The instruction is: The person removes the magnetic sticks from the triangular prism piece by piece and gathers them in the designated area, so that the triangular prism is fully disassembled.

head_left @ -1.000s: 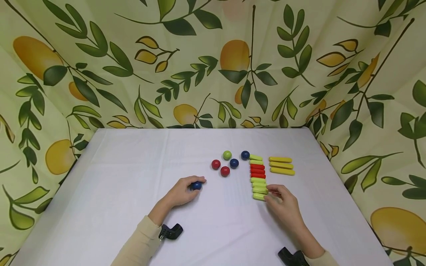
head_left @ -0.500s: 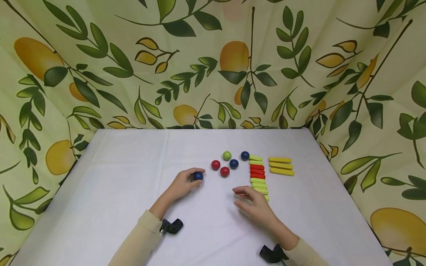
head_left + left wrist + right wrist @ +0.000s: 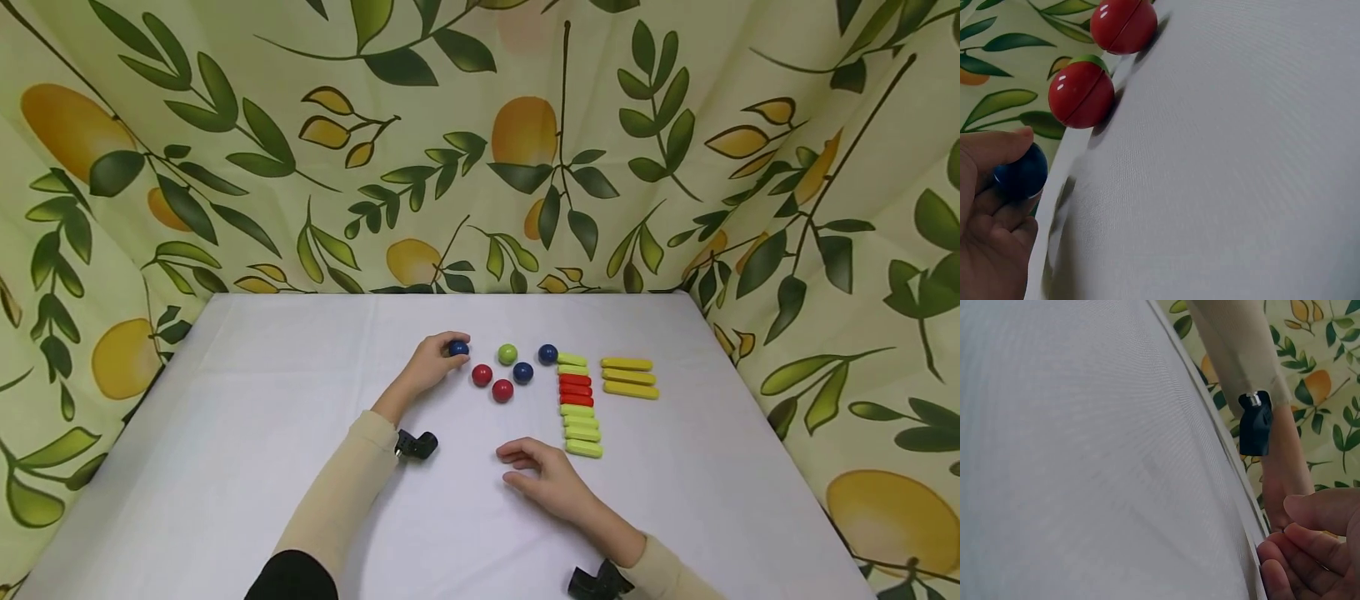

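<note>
My left hand pinches a dark blue ball between thumb and fingers, left of a loose group of balls. The left wrist view shows that ball between thumb and fingers, partly covered by them. Nearest to it are two red balls, one behind the other, with a green ball to their right and back. Two more blue balls, one in the group and one beside the sticks, lie farther right. My right hand, fingers loosely bent, holds nothing in front of the balls.
A column of short light green and red sticks runs front to back, right of the balls. Three yellow sticks lie farther right. A white cloth covers the table, and a leaf-and-fruit patterned curtain hangs behind and at both sides.
The left hand has carried the blue ball away from the body, to the left of the group. The right hand has left the front light green sticks and moved left and nearer the body.
</note>
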A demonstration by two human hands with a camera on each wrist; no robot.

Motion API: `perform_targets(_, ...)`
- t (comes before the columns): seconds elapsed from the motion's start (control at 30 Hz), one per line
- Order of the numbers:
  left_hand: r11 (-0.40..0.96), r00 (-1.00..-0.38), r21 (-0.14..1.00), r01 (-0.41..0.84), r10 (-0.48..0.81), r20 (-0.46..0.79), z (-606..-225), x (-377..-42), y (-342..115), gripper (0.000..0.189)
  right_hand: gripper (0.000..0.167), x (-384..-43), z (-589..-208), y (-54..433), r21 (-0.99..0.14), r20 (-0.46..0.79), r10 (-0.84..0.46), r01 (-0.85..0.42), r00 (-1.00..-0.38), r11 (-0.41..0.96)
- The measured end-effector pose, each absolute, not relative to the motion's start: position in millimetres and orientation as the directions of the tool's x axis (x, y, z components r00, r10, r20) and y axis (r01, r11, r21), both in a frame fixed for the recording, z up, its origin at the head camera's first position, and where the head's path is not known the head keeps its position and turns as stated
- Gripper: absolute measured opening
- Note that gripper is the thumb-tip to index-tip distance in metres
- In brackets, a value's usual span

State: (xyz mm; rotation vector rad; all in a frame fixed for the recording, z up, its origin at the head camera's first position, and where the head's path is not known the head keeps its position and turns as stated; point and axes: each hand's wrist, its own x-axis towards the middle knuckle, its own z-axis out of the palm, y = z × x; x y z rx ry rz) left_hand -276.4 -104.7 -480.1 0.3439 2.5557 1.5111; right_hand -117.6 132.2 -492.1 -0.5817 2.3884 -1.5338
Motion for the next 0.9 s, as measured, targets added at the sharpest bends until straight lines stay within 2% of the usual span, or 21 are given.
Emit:
perform_targets(0.23, 0.475, -0.952, 0.870, 0.132, 0.304, -0.021, -487, -283, -99, 0.040, 0.027, -109, -464, 123, -0.904, -0.038, -0.433, -0.154, -0.900, 0.400)
perform_targets(0.53, 0.542, -0.949, 0.828, 0.141, 0.313, -0.043, -489, -285, -98, 0.051, 0.026, -107, -453, 122, -0.909, -0.065, -0.434, -0.126, -0.898, 0.397)
perform_targets(0.67, 0.556, -0.950, 0.820, 0.138, 0.307, -0.048, -486, -284, -98, 0.054, 0.026, -108, -457, 122, -0.907, -0.067, -0.432, -0.125, -0.899, 0.401)
perform_targets(0.9, 0.573, -0.955, 0.806, 0.145, 0.293, -0.037, -485, -280, -102, 0.059, 0.028, -117, -487, 128, -0.903, -0.049, -0.428, -0.143, -0.902, 0.404)
